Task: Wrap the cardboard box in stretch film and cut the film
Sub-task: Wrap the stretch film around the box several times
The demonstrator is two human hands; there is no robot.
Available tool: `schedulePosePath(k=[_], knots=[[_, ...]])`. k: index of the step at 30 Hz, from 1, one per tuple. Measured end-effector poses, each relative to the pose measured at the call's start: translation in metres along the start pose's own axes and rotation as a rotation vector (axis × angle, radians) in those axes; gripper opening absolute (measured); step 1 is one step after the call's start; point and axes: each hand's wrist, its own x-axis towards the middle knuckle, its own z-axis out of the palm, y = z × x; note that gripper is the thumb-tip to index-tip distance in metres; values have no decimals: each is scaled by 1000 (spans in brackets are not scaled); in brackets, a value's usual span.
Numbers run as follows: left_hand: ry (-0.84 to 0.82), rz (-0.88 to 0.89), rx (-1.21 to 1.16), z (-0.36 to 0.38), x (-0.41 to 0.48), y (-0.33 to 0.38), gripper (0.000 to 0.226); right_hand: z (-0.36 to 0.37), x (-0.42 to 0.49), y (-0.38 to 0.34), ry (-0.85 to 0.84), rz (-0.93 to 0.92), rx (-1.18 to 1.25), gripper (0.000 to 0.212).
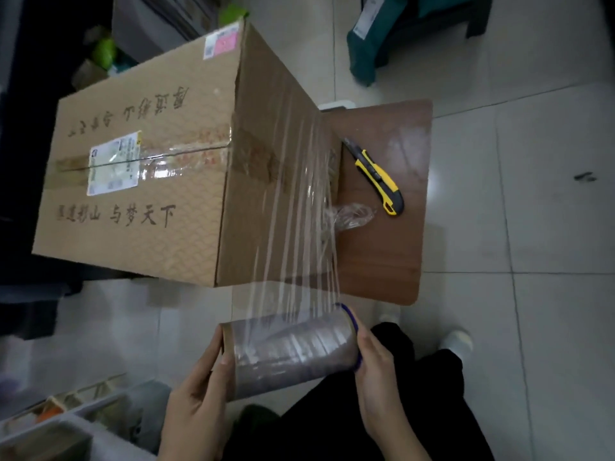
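A large cardboard box (pixel 139 174) with printed characters and a white label lies on a small brown table (pixel 382 247). Stretch film (pixel 299 234) runs taut from the box's right end face down to a roll (pixel 289 354) held below the table's near edge. My left hand (pixel 196 394) grips the roll's left end and my right hand (pixel 376 371) grips its right end. A bunched end of film (pixel 352 216) lies on the table beside the box. A yellow and black utility knife (pixel 379 178) rests on the table right of the box.
Pale floor tiles (pixel 532 227) surround the table. A grey tray with small items (pixel 60 424) sits at the lower left. A dark green object (pixel 362 51) stands at the back right, and dark furniture and clutter fill the left side. My black-trousered legs (pixel 399 410) are below.
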Motion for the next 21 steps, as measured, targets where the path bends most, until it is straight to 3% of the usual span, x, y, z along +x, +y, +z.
schedulePosePath(k=[2,5,12,21], knots=[[20,-2,49,-11,7,-6,40,8,2,12,9,-16,41,30],[12,22,51,-25,19,-3,19,26,5,27,4,-25,110,36],[-85,83,152,-70,81,-6,33,84,28,86,223,-6,291,34],[-205,247,256,-94,119,-4,31,121,36,129,295,-108,499,37]])
